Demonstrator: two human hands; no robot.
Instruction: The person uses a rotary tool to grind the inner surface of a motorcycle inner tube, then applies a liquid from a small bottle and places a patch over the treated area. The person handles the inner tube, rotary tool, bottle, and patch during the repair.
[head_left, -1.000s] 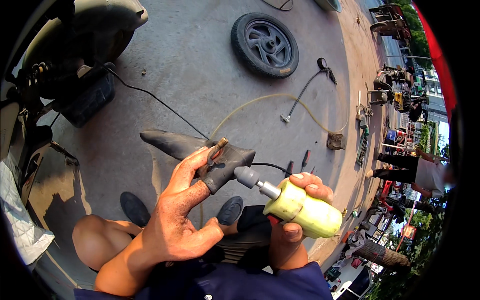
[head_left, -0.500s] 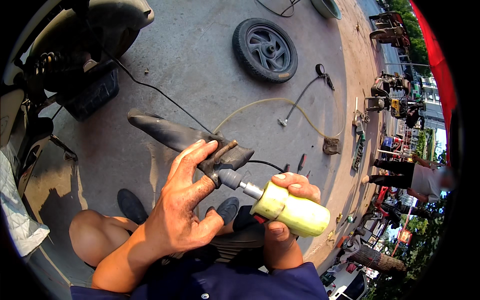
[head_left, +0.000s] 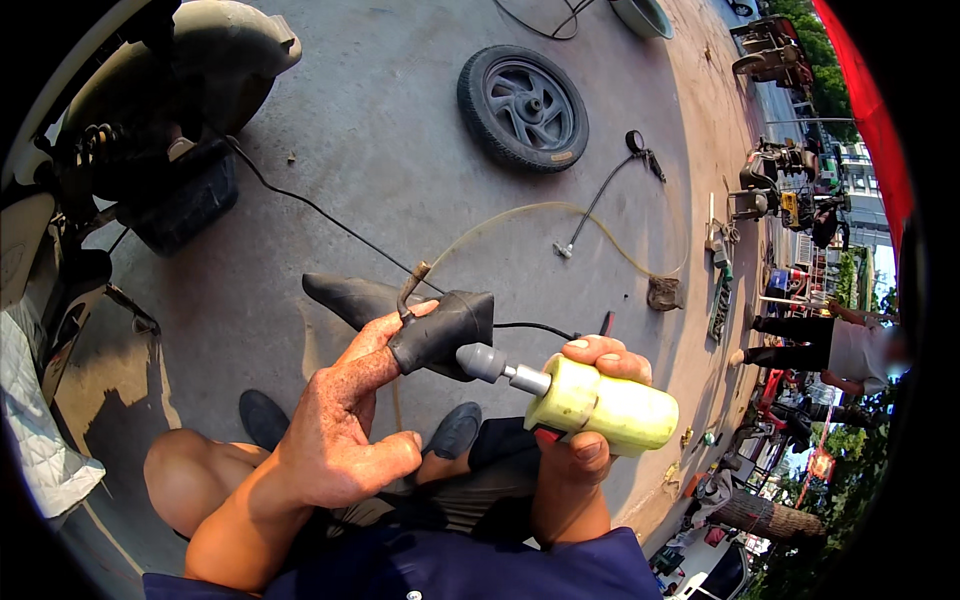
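Observation:
A black rubber inner tube [head_left: 450, 327] with a bent brass valve stem [head_left: 413, 285] is in my left hand [head_left: 345, 440], fingers curled under and against it, thumb raised off it. My right hand [head_left: 598, 450] grips a yellow-green power tool [head_left: 630, 410] with a red switch. Its grey rounded grinding head [head_left: 480, 362], on a metal chuck, is at the tube's lower right part; I cannot tell whether they touch. A black cord [head_left: 530, 325] runs behind the tool.
A loose wheel [head_left: 523, 108], gauge with hose [head_left: 633, 142], thin yellow hose [head_left: 600, 225], hand tools [head_left: 718, 290] and a basin [head_left: 643, 15] lie on the concrete. A scooter [head_left: 170, 70] and black tub [head_left: 175, 215] are left. Another person [head_left: 850, 350] stands right, near parked vehicles [head_left: 770, 55].
The tube's far end has swung rightward and down, and the part in my left hand has turned. The tool has shifted up and right since half a second ago.

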